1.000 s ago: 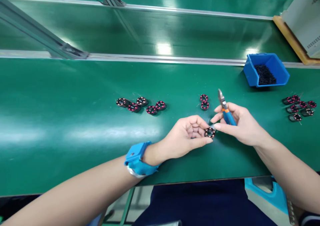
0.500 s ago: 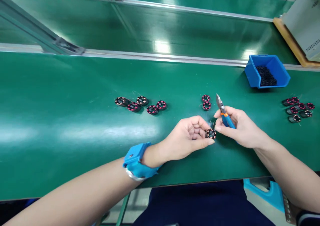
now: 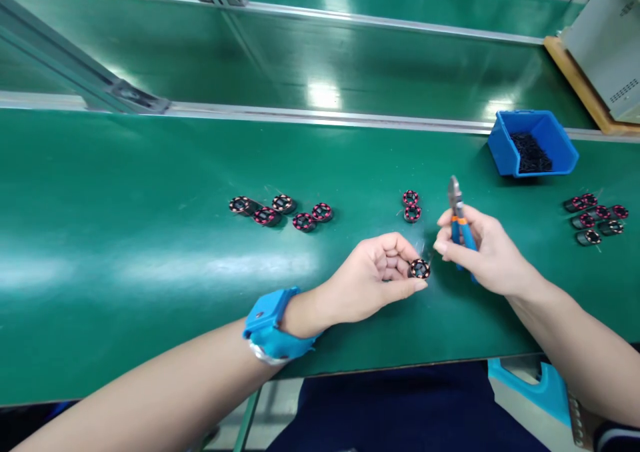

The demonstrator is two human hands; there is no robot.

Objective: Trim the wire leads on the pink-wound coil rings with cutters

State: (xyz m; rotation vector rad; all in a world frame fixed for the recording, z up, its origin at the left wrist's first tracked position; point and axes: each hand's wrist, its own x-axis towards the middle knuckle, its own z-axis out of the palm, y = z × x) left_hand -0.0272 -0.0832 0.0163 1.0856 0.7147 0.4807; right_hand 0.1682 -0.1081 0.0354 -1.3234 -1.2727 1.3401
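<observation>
Between the thumb and fingers of my left hand [image 3: 383,272] is a small round motor stator [image 3: 419,269], black with copper windings and thin wire ends sticking up. My right hand [image 3: 483,249] holds blue-handled diagonal cutters [image 3: 463,229] with orange trim, their jaws pointing away from me. The thumb and fingertips of that hand are close to the stator's wire ends, just right of it. Whether they pinch a wire is too fine to tell. Two pink-and-black stators [image 3: 412,213] lie on the green table beyond my hands.
Several stators [image 3: 304,222] lie left of centre, and another group [image 3: 584,221] sits at the far right. A blue bin [image 3: 564,151] with small black pieces stands at the back right. A metal rail [image 3: 320,117] runs along the table's back, near a grey box [image 3: 607,52].
My right hand has drawn slightly right, away from the stator. The cutters have turned more upright and their handles have spread. My left hand with the stator has hardly moved.
</observation>
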